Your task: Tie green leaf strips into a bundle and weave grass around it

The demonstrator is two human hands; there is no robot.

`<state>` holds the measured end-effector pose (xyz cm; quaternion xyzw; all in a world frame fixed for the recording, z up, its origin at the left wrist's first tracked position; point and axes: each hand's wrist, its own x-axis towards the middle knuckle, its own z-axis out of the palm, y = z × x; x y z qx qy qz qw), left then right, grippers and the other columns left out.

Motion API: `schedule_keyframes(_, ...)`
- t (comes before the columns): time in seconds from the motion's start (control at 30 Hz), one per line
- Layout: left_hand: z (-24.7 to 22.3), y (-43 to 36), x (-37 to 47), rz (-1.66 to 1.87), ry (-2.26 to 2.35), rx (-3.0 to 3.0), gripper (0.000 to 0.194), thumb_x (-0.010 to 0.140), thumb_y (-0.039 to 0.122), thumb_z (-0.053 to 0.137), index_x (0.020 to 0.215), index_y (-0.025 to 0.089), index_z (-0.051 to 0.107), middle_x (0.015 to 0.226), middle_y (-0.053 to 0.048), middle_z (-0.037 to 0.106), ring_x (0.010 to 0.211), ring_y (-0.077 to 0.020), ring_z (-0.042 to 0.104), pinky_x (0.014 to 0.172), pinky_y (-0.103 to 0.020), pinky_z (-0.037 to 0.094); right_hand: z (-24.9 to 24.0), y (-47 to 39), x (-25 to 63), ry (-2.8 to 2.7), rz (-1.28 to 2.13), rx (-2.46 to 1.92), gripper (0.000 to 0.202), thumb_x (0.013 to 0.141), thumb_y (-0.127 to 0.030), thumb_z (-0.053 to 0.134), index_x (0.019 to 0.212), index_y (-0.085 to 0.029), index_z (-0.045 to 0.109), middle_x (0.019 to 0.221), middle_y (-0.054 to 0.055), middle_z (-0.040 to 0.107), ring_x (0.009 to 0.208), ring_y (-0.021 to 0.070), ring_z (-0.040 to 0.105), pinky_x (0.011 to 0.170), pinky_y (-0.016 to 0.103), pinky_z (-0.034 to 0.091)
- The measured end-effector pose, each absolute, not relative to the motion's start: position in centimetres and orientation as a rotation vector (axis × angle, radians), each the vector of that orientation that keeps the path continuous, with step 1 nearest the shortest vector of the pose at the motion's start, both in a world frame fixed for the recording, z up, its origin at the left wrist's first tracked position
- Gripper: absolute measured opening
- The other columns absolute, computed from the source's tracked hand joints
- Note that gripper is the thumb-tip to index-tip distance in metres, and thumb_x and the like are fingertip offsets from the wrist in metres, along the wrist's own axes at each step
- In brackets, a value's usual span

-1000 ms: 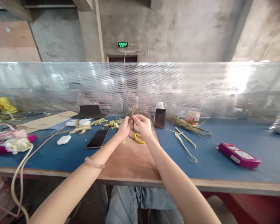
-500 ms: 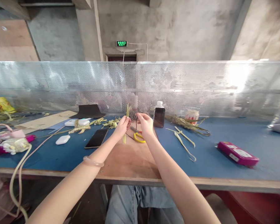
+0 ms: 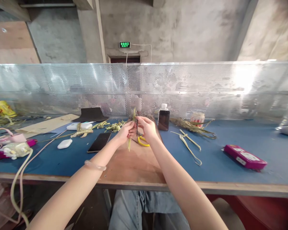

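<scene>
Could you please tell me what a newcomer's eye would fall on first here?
Probably the bare left hand, gripping pale-green plant strips, and the right hand, pinching a thin dark strand, at centre above the brown wooden board. Then perhaps the magenta rectangular packet on the blue tabletop at right, and the lit green exit sign on the grey concrete wall.

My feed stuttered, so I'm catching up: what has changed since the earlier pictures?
The right hand drew apart from the left hand, then came back left to it, bringing the dark cord close to the stalks. Whether cord and stalks touch is unclear. The left hand's grip on the stalks stayed. The phone, bottle and yellow tool stayed put.
</scene>
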<state>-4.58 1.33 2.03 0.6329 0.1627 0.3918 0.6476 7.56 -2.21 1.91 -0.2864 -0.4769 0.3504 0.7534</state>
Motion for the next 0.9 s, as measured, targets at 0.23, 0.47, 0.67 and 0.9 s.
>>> schedule_keyframes(0.23, 1.6, 1.7, -4.4, 0.900, 0.383, 1.451, 0.028, 0.080, 0.040, 0.057, 0.069, 0.017, 0.046, 0.051, 0.008, 0.029, 0.036, -0.0027, 0.022, 0.035, -0.014, 0.012, 1.6, -1.7, 7.8, -1.061, 0.818, -0.605, 0.023, 0.063, -0.037, 0.071, 0.075, -0.017, 0.071, 0.073, 0.002, 0.065, 0.063, 0.0110, 0.054, 0.061, 0.025, 0.045)
schedule_keyframes(0.47, 1.9, 1.7, -4.5, 0.910, 0.437, 1.469, 0.030, 0.079, 0.042, 0.059, 0.070, 0.017, 0.044, 0.052, 0.008, 0.028, 0.036, -0.0028, 0.020, 0.036, -0.015, 0.009, 1.4, -1.1, 8.2, -1.036, 0.631, -0.677, 0.028, 0.072, -0.043, 0.061, 0.082, -0.017, 0.065, 0.081, 0.004, 0.067, 0.067, 0.0125, 0.058, 0.065, 0.026, 0.046)
schedule_keyframes(0.67, 2.5, 2.2, -4.8, 0.959, 0.471, 1.493, 0.034, 0.084, 0.050, 0.044, 0.070, 0.019, 0.041, 0.051, 0.009, 0.023, 0.035, -0.0039, 0.014, 0.036, -0.017, 0.008, 1.7, -1.8, 7.6, -1.123, 0.299, -0.824, 0.019, 0.080, -0.036, 0.052, 0.077, -0.018, 0.059, 0.067, 0.001, 0.061, 0.064, 0.0146, 0.055, 0.068, 0.028, 0.044)
schedule_keyframes(0.9, 2.2, 1.8, -4.8, 1.103, 0.491, 1.664, 0.028, 0.085, 0.046, 0.047, 0.076, 0.020, 0.045, 0.054, 0.009, 0.023, 0.038, -0.0052, 0.018, 0.038, -0.018, 0.010, 1.3, -2.4, 6.8, -1.292, 0.015, -0.925, 0.012, 0.083, -0.026, 0.050, 0.083, -0.019, 0.061, 0.086, 0.005, 0.064, 0.084, 0.0193, 0.056, 0.082, 0.033, 0.042)
